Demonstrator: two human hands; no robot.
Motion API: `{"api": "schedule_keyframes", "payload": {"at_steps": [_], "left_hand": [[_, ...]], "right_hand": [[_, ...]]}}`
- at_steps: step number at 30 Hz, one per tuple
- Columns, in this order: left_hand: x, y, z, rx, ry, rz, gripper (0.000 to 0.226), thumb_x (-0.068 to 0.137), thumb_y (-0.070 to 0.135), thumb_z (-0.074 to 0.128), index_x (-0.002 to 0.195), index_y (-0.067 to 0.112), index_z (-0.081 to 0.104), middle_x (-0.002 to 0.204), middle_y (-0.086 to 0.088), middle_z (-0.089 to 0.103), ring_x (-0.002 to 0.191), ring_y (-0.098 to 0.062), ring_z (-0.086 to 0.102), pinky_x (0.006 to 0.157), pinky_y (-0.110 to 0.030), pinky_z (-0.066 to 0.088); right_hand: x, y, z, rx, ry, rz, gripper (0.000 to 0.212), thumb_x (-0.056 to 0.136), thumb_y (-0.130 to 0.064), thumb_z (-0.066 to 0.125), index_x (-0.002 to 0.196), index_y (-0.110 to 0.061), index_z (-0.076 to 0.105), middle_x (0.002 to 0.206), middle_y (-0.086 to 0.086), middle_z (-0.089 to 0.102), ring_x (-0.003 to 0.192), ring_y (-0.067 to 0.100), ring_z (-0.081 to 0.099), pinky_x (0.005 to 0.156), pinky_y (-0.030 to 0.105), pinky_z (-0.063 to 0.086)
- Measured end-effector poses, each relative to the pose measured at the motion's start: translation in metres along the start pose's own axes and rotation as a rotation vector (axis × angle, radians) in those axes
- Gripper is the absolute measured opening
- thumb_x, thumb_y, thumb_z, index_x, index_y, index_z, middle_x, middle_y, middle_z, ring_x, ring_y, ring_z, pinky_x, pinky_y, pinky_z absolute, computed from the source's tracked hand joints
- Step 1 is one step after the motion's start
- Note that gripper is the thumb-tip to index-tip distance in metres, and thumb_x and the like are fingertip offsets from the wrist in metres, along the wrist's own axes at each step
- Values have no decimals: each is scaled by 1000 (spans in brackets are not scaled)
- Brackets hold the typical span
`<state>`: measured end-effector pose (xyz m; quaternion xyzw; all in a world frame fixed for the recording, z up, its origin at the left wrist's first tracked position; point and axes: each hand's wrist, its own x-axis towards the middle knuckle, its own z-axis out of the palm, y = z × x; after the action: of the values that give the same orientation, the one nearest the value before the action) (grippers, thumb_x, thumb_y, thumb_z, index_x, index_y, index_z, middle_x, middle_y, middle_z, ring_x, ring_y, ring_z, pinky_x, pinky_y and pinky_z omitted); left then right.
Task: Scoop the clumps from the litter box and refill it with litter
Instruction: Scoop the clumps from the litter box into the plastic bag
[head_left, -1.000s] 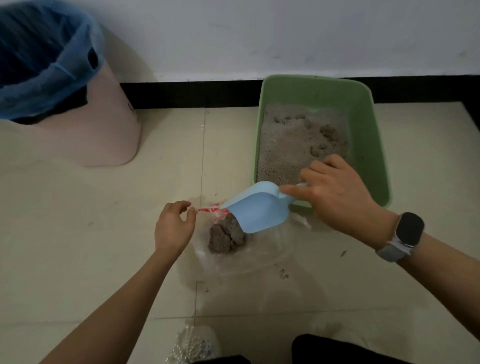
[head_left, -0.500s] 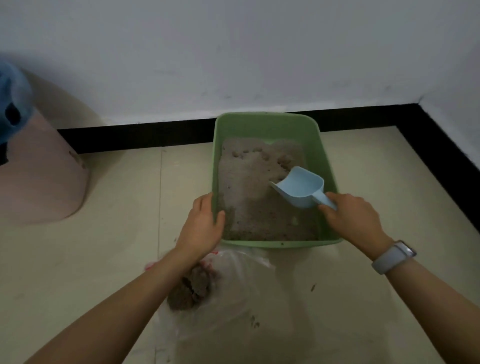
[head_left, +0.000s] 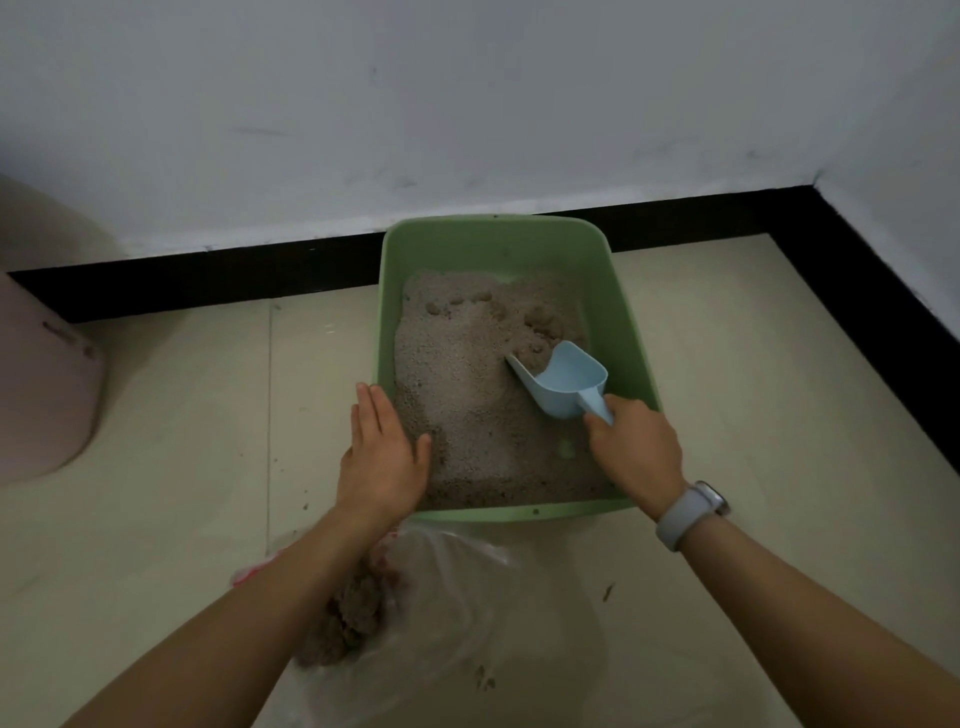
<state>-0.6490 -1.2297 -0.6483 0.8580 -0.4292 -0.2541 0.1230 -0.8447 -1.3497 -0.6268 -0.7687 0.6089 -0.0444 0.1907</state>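
A green litter box (head_left: 631, 332) sits on the floor against the wall, filled with grey litter (head_left: 467, 405). Darker clumps (head_left: 540, 325) lie at its far right. My right hand (head_left: 636, 449) grips the handle of a light blue scoop (head_left: 569, 379), whose mouth digs into the litter beside those clumps. My left hand (head_left: 382, 457) rests on the box's left rim, fingers outside and thumb inside. In front of the box lies a clear plastic bag (head_left: 467, 613) holding scooped clumps (head_left: 350, 618), partly hidden by my left forearm.
A pink bin (head_left: 41, 384) stands at the left edge. A black skirting board (head_left: 208, 275) runs along the white wall and turns at the right corner. Litter crumbs dot the beige tiles near the bag.
My right hand carried the scoop from the bag back into the box and pushed it toward the far-right clumps. My left hand let go of the bag and moved to the box's left rim.
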Motion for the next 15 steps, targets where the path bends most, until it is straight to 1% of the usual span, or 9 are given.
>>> {"api": "schedule_keyframes", "payload": {"at_steps": [2, 4, 9, 15], "left_hand": [[8, 2, 1, -18, 33, -20, 75, 97, 37, 32, 143, 3, -15, 154, -11, -17, 143, -26, -4, 111, -45, 22], [16, 4, 2, -26, 74, -31, 72, 97, 36, 32, 144, 3, -13, 155, -11, -12, 143, -27, -3, 111, -44, 23], [21, 5, 7, 48, 179, -11, 67, 98, 35, 29, 145, 1, -6, 155, -14, -2, 142, -31, 5, 110, -42, 25], [21, 5, 9, 30, 209, 3, 65, 98, 35, 29, 146, 2, -1, 155, -14, 4, 141, -31, 14, 108, -42, 29]], "right_hand": [[9, 0, 8, 42, 19, 23, 26, 92, -25, 46, 96, -3, 58, 94, 20, 64, 87, 40, 58, 62, 31, 34], [17, -1, 14, 73, 34, 54, 25, 92, -25, 46, 95, -2, 56, 95, 21, 64, 87, 40, 59, 63, 32, 35], [43, -5, 19, 115, 84, 127, 26, 93, -24, 46, 98, 0, 56, 99, 23, 64, 90, 40, 59, 63, 31, 35], [73, -18, 19, 64, 97, 97, 28, 95, -23, 44, 107, 0, 55, 105, 22, 63, 95, 40, 58, 64, 32, 34]]}}
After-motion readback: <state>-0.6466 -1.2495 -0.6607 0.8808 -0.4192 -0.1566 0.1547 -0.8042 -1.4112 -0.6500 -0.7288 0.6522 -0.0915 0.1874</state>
